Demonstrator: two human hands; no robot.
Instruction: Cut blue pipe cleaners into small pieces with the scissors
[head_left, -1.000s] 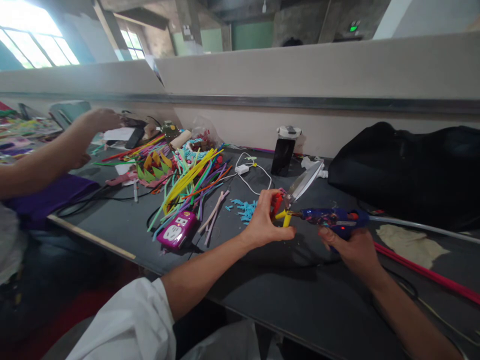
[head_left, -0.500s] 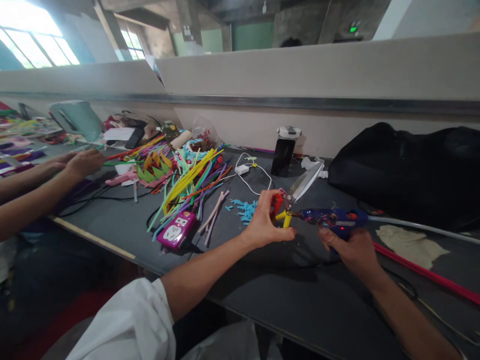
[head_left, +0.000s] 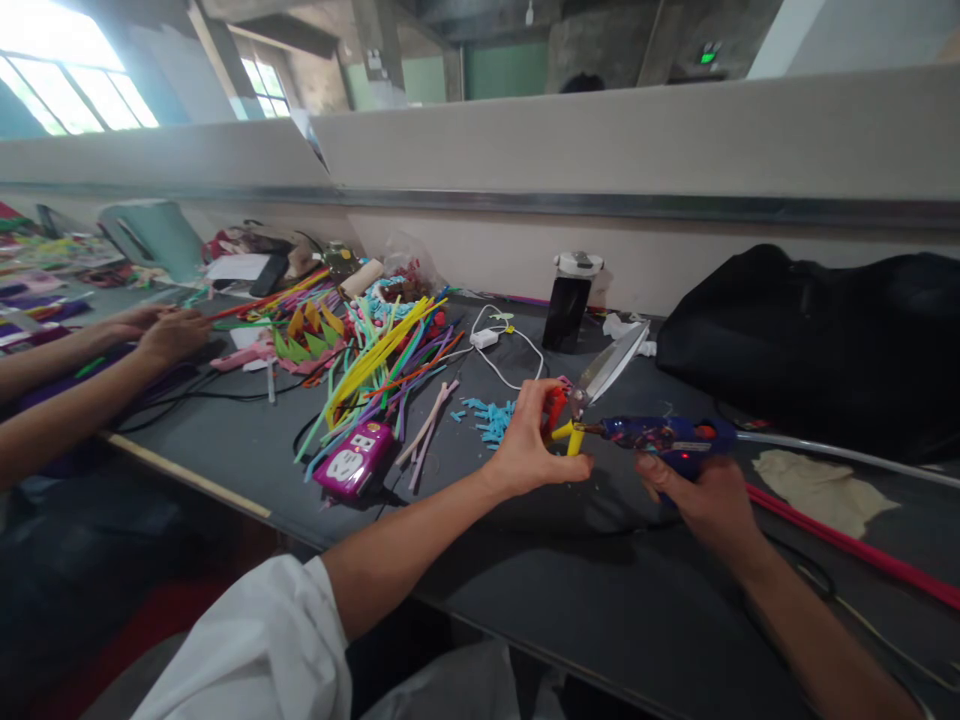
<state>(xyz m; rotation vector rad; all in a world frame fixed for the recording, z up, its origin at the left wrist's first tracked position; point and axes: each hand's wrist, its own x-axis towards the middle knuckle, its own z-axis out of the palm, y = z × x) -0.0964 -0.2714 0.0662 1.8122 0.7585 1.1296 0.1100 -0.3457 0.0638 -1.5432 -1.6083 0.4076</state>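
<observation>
My left hand (head_left: pixel 529 440) pinches a small red and yellow craft piece (head_left: pixel 561 420) just above the dark table (head_left: pixel 585 590). My right hand (head_left: pixel 701 495) grips a blue glue gun (head_left: pixel 664 436) whose nozzle touches the yellow part of that piece. A red light glows on the gun's body. Large scissors (head_left: pixel 606 366) lie right behind the piece, blades pointing up and away. Light blue scraps (head_left: pixel 489 416) lie just left of my left hand.
A heap of coloured pipe cleaners (head_left: pixel 379 360), a purple power strip (head_left: pixel 354 460), a white charger cable (head_left: pixel 495 345) and a black phone (head_left: pixel 565 310) lie on the table. A black bag (head_left: pixel 817 340) fills the right rear. Another person's hands (head_left: pixel 161 330) rest at left.
My own hands have stayed put. The other person's hands came down from the back of the table and now lie low at its left edge.
</observation>
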